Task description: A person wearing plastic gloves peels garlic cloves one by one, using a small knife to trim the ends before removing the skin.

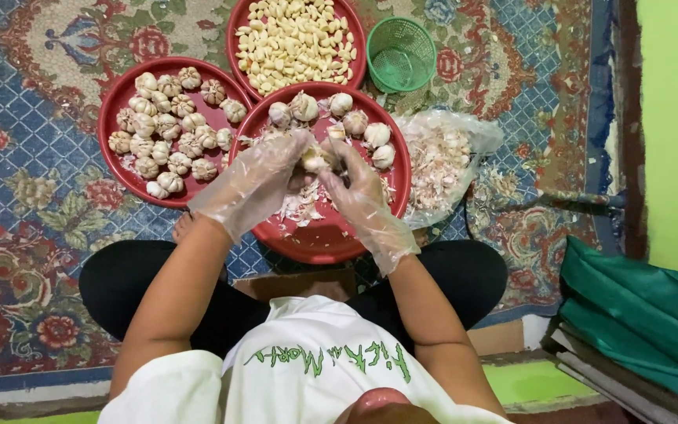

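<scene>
Left hand [264, 177] and right hand [359, 192], both in clear plastic gloves: fingers pinched together on one garlic bulb [315, 159], centre of frame, above the near red tray [315, 239] littered with skins. Upper left: red tray of whole bulbs [119, 106]. Top centre: red tray of peeled cloves [238, 20]. Green basket [400, 53] beside it. Right of centre: plastic bag of peelings [441, 161]. All on patterned carpet [33, 204].

garlic bulb [315, 159] mostly hidden by hands | top tray [237, 23] cut off
</scene>
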